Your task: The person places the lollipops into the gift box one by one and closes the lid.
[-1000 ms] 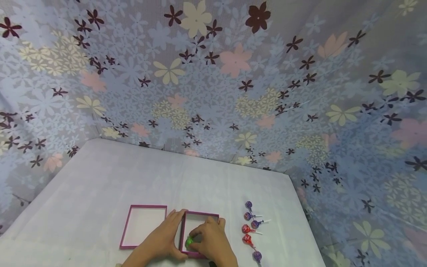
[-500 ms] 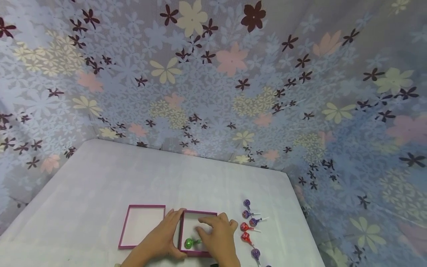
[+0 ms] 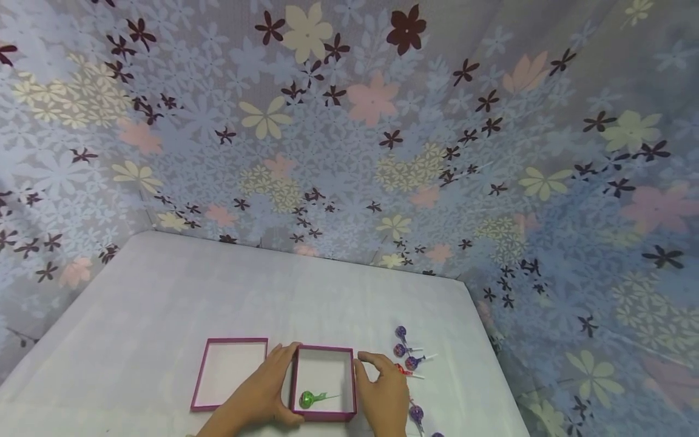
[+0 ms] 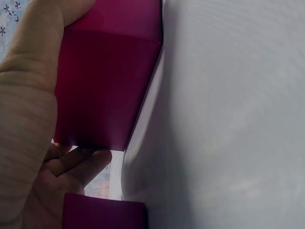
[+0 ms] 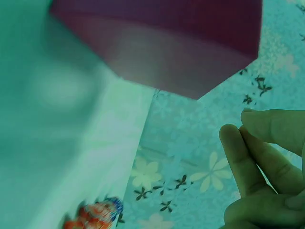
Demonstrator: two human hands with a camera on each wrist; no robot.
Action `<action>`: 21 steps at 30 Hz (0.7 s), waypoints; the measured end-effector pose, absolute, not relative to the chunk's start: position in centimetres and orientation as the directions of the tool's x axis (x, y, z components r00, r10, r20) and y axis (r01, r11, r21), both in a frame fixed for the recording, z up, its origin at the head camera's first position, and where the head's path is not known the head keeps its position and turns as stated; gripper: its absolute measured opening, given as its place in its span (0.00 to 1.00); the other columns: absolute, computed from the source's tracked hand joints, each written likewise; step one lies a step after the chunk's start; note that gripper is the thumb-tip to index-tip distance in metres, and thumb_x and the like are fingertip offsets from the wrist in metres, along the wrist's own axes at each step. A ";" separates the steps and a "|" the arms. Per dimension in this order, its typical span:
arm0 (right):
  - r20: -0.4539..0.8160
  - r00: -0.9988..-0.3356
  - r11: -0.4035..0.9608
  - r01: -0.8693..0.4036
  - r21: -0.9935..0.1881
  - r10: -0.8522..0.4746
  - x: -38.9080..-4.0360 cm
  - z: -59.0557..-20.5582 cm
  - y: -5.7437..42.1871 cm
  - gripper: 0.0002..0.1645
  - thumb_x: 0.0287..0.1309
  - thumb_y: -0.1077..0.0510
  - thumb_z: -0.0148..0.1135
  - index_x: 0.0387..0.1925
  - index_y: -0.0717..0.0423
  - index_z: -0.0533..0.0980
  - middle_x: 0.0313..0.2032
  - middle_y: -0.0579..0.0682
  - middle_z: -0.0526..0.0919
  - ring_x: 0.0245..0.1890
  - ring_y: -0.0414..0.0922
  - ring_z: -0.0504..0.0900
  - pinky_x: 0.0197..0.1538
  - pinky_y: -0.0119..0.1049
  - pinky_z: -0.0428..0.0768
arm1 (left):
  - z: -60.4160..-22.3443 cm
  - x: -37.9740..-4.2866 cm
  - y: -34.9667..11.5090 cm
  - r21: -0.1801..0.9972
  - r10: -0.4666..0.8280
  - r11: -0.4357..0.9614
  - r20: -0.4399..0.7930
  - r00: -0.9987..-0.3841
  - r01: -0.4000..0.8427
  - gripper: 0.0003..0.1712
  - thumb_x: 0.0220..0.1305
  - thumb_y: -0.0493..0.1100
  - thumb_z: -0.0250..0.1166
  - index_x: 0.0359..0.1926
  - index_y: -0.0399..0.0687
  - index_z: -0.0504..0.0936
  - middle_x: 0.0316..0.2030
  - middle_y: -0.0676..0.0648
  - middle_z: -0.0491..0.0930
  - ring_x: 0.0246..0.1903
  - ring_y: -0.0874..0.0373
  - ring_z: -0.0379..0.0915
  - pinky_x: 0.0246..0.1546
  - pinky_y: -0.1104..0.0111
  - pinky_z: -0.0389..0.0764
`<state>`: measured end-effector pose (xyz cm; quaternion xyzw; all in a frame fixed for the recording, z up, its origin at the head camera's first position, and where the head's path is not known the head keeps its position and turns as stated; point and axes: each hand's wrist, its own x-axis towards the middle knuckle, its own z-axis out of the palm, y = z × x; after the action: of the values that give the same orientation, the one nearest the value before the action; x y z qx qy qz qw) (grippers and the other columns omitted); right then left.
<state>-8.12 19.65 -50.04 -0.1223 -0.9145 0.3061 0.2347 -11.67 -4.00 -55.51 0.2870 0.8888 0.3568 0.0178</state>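
In the head view, a white-lined magenta box [image 3: 326, 417] stands on the table, a green lollipop [image 3: 307, 399] lying in its near left corner with the stick pointing right. My left hand [image 3: 261, 391] grips this box along its left side, thumb at the near corner and fingers at the far one. The left wrist view shows that same box [image 4: 105, 86] between thumb and fingers. Just right of the box is my right hand [image 3: 384, 391], holding nothing. Its fingers [image 5: 238, 157] appear loosely bent in the right wrist view, apart from the box wall [image 5: 157, 47].
A second shallow magenta-edged box or lid [image 3: 232, 370] lies to the left. Right of my right hand are several purple lollipops [image 3: 412, 363] and a red lollipop [image 3: 405, 371], partly covered by the hand. A flowered curtain [image 3: 327, 152] hangs behind the white table [image 3: 246, 285].
My right hand has let go of the green lollipop inside the box and moved out to the right, past the box's right wall. My left hand keeps its grip on the box.
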 end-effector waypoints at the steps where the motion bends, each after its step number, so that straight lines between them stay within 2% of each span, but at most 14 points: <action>1: 0.341 -0.856 0.775 0.103 -0.623 0.389 -8.0 -50.1 19.9 0.08 0.50 0.53 0.78 0.35 0.41 0.89 0.36 0.36 0.89 0.40 0.46 0.88 0.43 0.48 0.86 | -55.5 -11.6 -4.0 0.651 0.520 0.579 0.168 -0.838 0.490 0.78 0.28 0.68 0.83 0.75 0.32 0.56 0.68 0.33 0.67 0.70 0.28 0.57 0.66 0.41 0.67; 2: 0.334 -0.851 0.772 0.123 -0.624 0.405 -7.9 -50.2 20.2 0.07 0.50 0.53 0.78 0.34 0.42 0.89 0.36 0.37 0.89 0.44 0.48 0.88 0.48 0.50 0.85 | -55.5 -11.6 -3.9 0.652 0.519 0.579 0.168 -0.838 0.489 0.78 0.28 0.68 0.83 0.75 0.32 0.56 0.68 0.33 0.67 0.70 0.28 0.57 0.66 0.41 0.67; 3: 0.328 -0.846 0.766 0.136 -0.628 0.419 -7.7 -50.3 20.5 0.07 0.50 0.53 0.77 0.34 0.42 0.89 0.36 0.38 0.90 0.45 0.49 0.88 0.48 0.52 0.85 | -55.5 -11.6 -3.9 0.657 0.518 0.576 0.167 -0.839 0.487 0.78 0.28 0.67 0.83 0.75 0.32 0.56 0.68 0.32 0.67 0.70 0.28 0.56 0.67 0.41 0.66; 9: 0.297 -0.808 0.743 0.239 -0.625 0.509 -6.4 -50.5 22.2 0.06 0.51 0.53 0.76 0.34 0.42 0.89 0.41 0.50 0.90 0.42 0.57 0.88 0.36 0.53 0.85 | -55.6 -11.6 -3.5 0.658 0.528 0.566 0.175 -0.831 0.498 0.78 0.29 0.68 0.83 0.74 0.30 0.55 0.67 0.32 0.67 0.70 0.28 0.56 0.67 0.41 0.66; 10: 0.294 -0.801 0.742 0.256 -0.620 0.522 -6.3 -50.6 22.4 0.05 0.52 0.53 0.76 0.34 0.42 0.89 0.41 0.50 0.90 0.42 0.57 0.88 0.34 0.52 0.85 | -55.6 -11.6 -3.4 0.656 0.531 0.564 0.178 -0.829 0.502 0.78 0.29 0.68 0.83 0.74 0.30 0.55 0.67 0.32 0.67 0.70 0.28 0.56 0.67 0.41 0.65; 17: 0.283 -0.773 0.741 0.329 -0.586 0.567 -5.4 -51.6 23.7 0.07 0.53 0.54 0.74 0.36 0.47 0.89 0.39 0.48 0.90 0.42 0.56 0.88 0.41 0.53 0.84 | -55.8 -11.7 -3.7 0.672 0.519 0.572 0.149 -0.842 0.471 0.78 0.28 0.65 0.84 0.75 0.31 0.55 0.69 0.32 0.65 0.71 0.28 0.54 0.68 0.41 0.64; 21: 0.271 -0.742 0.719 0.383 -0.580 0.614 -5.1 -51.9 24.5 0.08 0.53 0.52 0.74 0.37 0.46 0.89 0.40 0.49 0.90 0.39 0.57 0.88 0.35 0.52 0.84 | -55.7 -11.8 -3.7 0.675 0.523 0.568 0.145 -0.840 0.471 0.79 0.28 0.64 0.84 0.74 0.29 0.54 0.69 0.31 0.65 0.71 0.28 0.54 0.68 0.41 0.64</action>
<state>-5.07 24.53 -51.91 -0.2775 -0.8984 0.2525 0.2286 -11.76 -3.72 -55.71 0.2808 0.8848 0.3702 0.0353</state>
